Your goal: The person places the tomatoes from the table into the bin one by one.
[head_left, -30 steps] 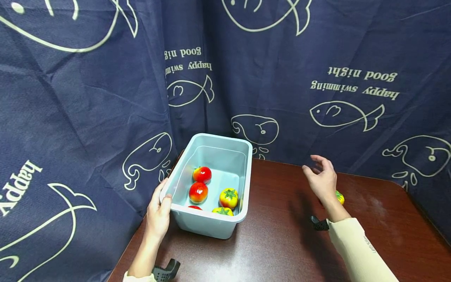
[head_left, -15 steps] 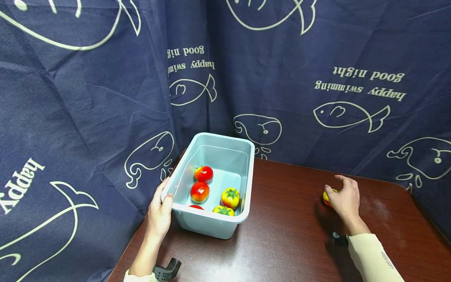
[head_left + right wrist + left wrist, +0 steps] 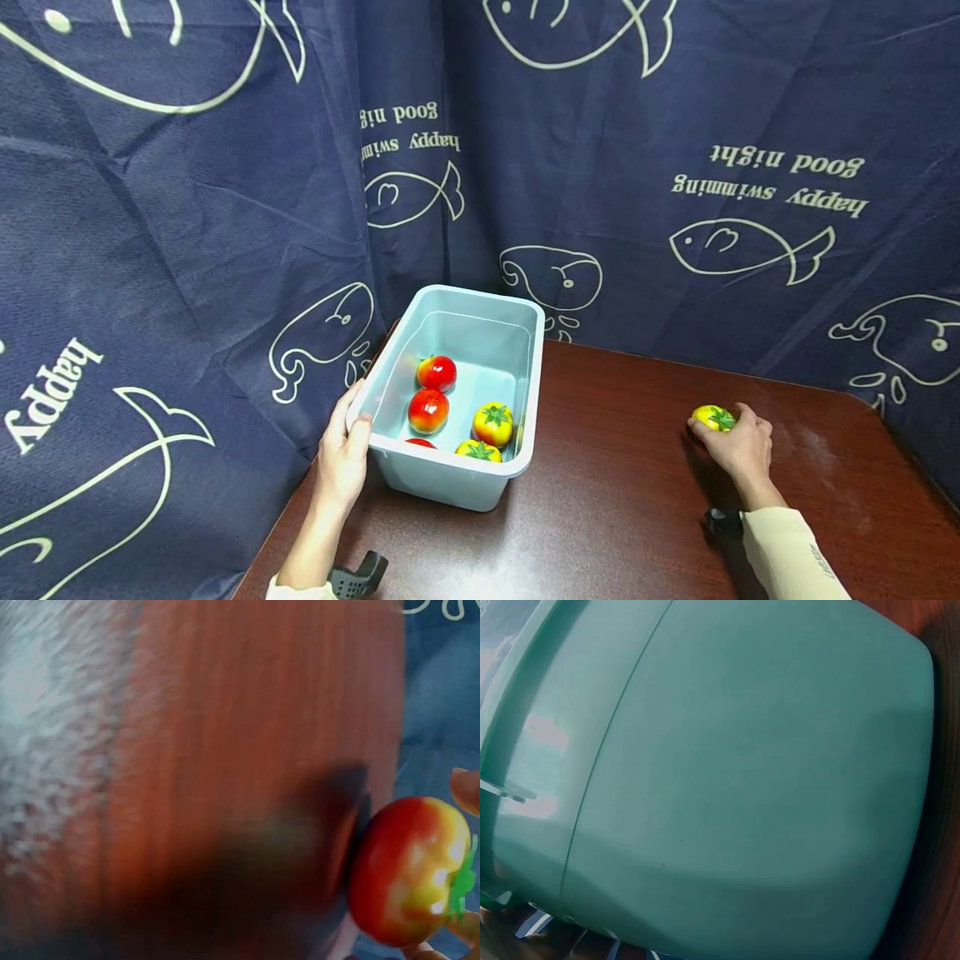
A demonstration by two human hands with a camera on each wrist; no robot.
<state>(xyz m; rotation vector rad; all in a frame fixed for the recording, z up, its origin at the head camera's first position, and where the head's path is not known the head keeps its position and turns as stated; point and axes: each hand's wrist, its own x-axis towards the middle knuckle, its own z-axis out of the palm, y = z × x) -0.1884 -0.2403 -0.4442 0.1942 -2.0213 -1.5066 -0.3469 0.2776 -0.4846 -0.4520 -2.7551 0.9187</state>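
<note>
My left hand [image 3: 342, 462] grips the near left corner of a light blue plastic tub [image 3: 457, 487], thumb over its rim. In the left wrist view the tub's wall [image 3: 742, 772] fills most of the picture. On the right, my right hand [image 3: 742, 443] holds a glossy red-and-yellow tomato [image 3: 712, 417] with a green leafy top between thumb and fingers, low over the table. The right wrist view shows this tomato [image 3: 409, 870] close up, fingertips on either side of it. Whether it touches the table cannot be told.
Inside the tub lie several similar tomatoes, among them a red one [image 3: 428, 411] and a yellow-red one [image 3: 492, 425]. The brown wooden table [image 3: 600, 500] ends at a dark blue curtain [image 3: 600, 150] with white fish drawings, behind and on the left.
My right hand has moved right and down to the tomato and now has its fingers around it. The left hand keeps its grip on the tub, which stays in place.
</note>
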